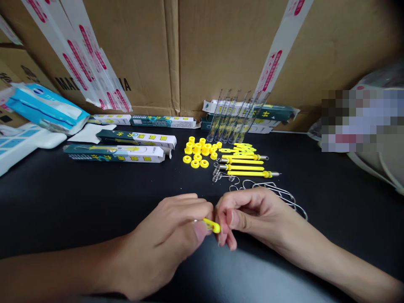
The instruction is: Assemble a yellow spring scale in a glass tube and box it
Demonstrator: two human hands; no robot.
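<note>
My left hand (176, 231) is closed, with thumb and forefinger pinching a small yellow plastic piece (215, 226) that has a rounded end. A glint of metal shows beside it, mostly covered by the fingers. Close against that rounded end, my right hand (243, 214) has its fingers curled and its thumb pressed to them; whatever it grips, if anything, is hidden. Just beyond the hands lie yellow rods with metal springs (246, 167), loose springs (216, 173), bent wire hooks (284, 195), flat yellow pieces (244, 148) and yellow caps and rings (197, 148).
Several clear tubes (235, 120) stand upright behind the yellow parts. Printed cartons (116, 154) lie at the left, others along the cardboard wall (208, 54). A blue tissue pack (47, 107) rests by a white-and-blue object (25, 143). A pale bag (378, 147) is at right.
</note>
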